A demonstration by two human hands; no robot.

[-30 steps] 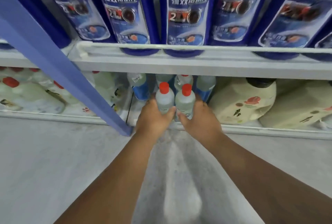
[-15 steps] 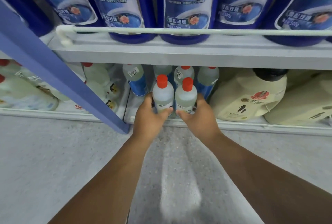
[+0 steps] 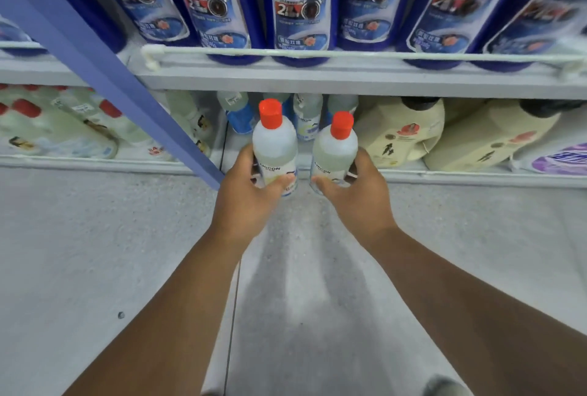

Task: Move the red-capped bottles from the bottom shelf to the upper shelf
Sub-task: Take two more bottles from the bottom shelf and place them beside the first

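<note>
The left hand (image 3: 246, 194) is wrapped around the lower body of one red-capped bottle (image 3: 274, 149), thumb across the label and fingers curled behind; the right hand (image 3: 357, 194) holds a second red-capped bottle (image 3: 335, 154) the same way. Both bottles stand nearly upright, caps toward twelve o'clock, held out in front of the bottom shelf (image 3: 444, 175) and apart from each other. Gripping low on the body likely leaves the caps free to clear the rail (image 3: 349, 54) when the bottles go up (a judgement, not something seen).

The upper shelf (image 3: 349, 81), at twelve o'clock from the hands, carries a tight row of blue bottles (image 3: 301, 5) behind that white rail; no open slot shows in this view, so where the two bottles would fit cannot be told.

On the bottom shelf, just behind the held pair, stand more clear bottles with blue labels (image 3: 306, 116); their caps are hidden by the shelf edge. At two o'clock sit cream jugs with dark caps (image 3: 403, 129). At ten o'clock, past the slanting blue post (image 3: 111, 68), lie pale jugs with red caps (image 3: 63, 129), blurred, possibly a different product.
</note>
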